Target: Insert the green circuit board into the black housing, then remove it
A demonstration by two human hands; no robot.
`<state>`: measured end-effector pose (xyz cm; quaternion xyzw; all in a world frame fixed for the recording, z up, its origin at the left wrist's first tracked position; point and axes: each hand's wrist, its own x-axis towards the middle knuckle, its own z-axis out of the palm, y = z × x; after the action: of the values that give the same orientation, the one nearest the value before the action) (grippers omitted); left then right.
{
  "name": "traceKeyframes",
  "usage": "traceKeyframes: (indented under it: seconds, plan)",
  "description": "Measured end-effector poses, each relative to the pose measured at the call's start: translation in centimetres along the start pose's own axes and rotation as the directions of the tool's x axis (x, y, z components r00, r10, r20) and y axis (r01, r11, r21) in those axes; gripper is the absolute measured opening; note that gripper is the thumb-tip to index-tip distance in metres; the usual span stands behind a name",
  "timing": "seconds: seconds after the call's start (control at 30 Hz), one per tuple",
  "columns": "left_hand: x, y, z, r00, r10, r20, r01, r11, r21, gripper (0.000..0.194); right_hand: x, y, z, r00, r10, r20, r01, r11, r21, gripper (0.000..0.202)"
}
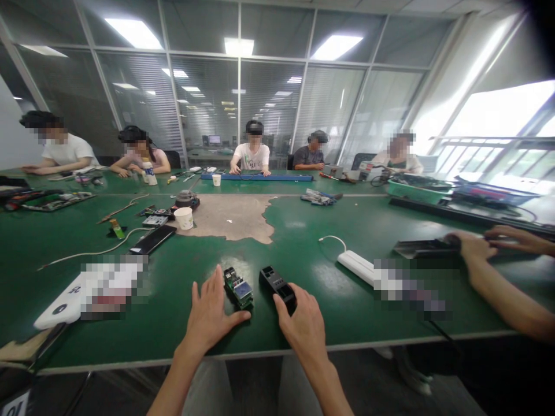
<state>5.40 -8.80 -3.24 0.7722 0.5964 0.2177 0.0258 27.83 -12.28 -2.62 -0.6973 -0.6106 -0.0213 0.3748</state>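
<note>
My left hand (211,315) rests flat on the green table (303,242) with fingers spread, its thumb touching a small green circuit board (238,287) with a pale display on it. Just to the right lies a black plastic housing (277,285). My right hand (303,323) lies at the housing's near end, fingers curled against it. Whether it grips the housing cannot be made out. Both parts lie side by side near the table's front edge.
A white power strip (356,264) with its cord lies to the right. A co-worker's hands (477,245) hold a dark part at far right. A paper cup (184,218), a black phone-like slab (154,239), cables and tools lie left. Several people sit along the far side.
</note>
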Motion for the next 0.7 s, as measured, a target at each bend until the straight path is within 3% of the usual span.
traceKeyframes:
  seconds: [0.23,0.43,0.6,0.7]
  plan:
    - [0.1,0.0,0.2,1.0,-0.002,0.006,0.002,1.0,0.002,0.121,-0.7,0.2,0.3,1.0,-0.015,-0.001,0.015,0.999,-0.048,0.046]
    - [0.1,0.0,0.1,1.0,-0.001,0.005,0.001,1.0,-0.005,0.121,-0.7,0.4,0.3,0.999,-0.007,-0.047,0.005,0.999,-0.039,0.072]
    - [0.1,0.0,0.1,1.0,-0.001,0.003,0.001,1.0,-0.015,0.121,-0.2,0.4,0.0,1.0,0.005,0.009,-0.005,1.0,-0.019,0.047]
    - [0.0,0.0,0.0,1.0,-0.006,-0.003,0.006,1.0,-0.014,0.122,0.3,-0.5,-0.3,0.999,0.034,-0.014,-0.034,0.998,0.045,0.042]
